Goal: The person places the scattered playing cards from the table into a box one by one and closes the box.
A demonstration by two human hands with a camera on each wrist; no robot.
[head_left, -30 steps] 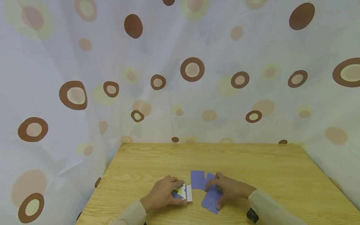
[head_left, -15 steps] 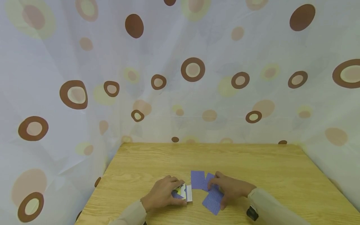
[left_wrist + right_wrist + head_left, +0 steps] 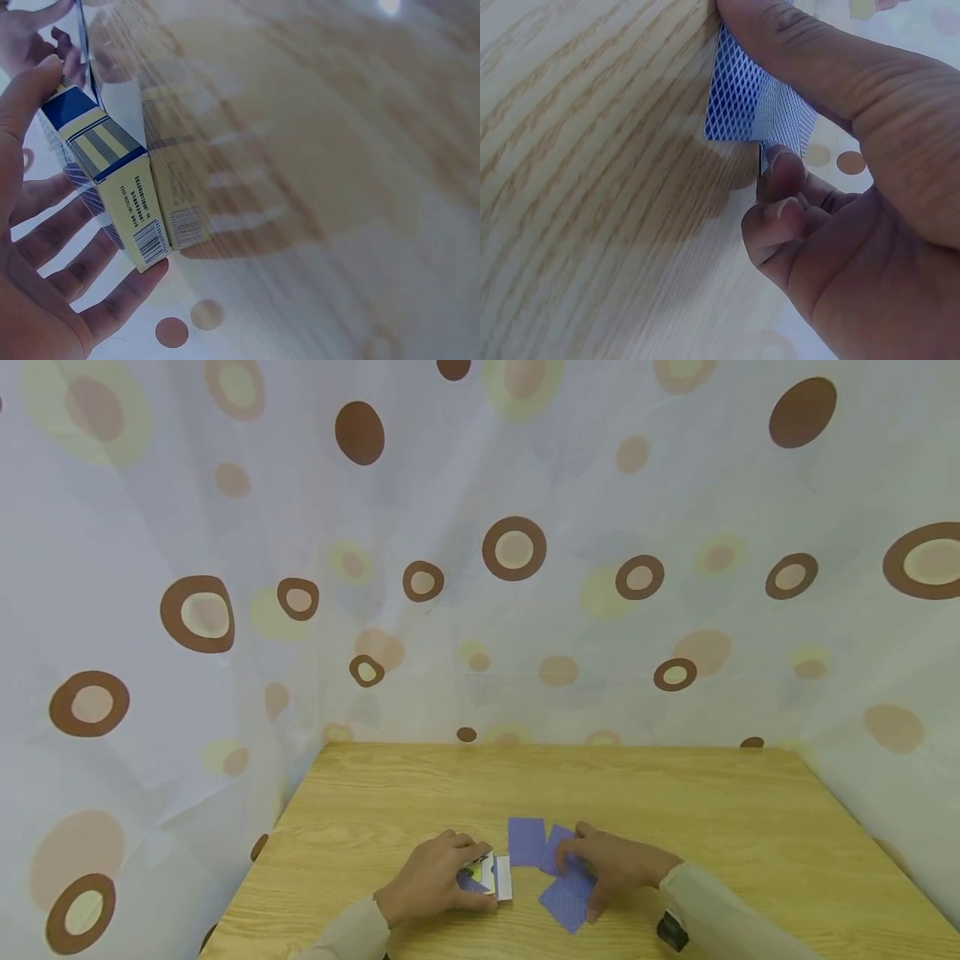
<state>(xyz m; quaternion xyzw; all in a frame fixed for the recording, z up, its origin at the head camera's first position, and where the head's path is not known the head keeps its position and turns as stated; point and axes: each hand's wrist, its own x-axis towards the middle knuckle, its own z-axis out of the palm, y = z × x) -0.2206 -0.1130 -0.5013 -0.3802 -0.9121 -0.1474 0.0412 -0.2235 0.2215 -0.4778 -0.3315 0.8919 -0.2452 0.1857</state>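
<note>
In the head view my left hand (image 3: 431, 878) grips a small card box (image 3: 487, 872) whose white flap (image 3: 505, 877) sticks out to the right. Seen from the left wrist, the box (image 3: 129, 196) is cream and blue with a barcode, the thumb at one end and the fingers along its side. My right hand (image 3: 622, 862) bends over blue-patterned playing cards, thumb and fingertips at the edges of the nearest card (image 3: 567, 900). Another card (image 3: 553, 847) lies partly under those fingers, and one more card (image 3: 527, 841) lies flat beside it. From the right wrist, the thumb overlaps the patterned card (image 3: 733, 94).
A wooden table (image 3: 420, 785) carries everything, its surface shiny in the left wrist view. Behind it and along both sides hangs a pale curtain (image 3: 450, 510) with brown and beige dots. Something black (image 3: 672, 932) sits beneath the right wrist.
My right fingertips have drawn in slightly to the right, and the nearest card has turned a little with them. The left hand and box stay in place.
</note>
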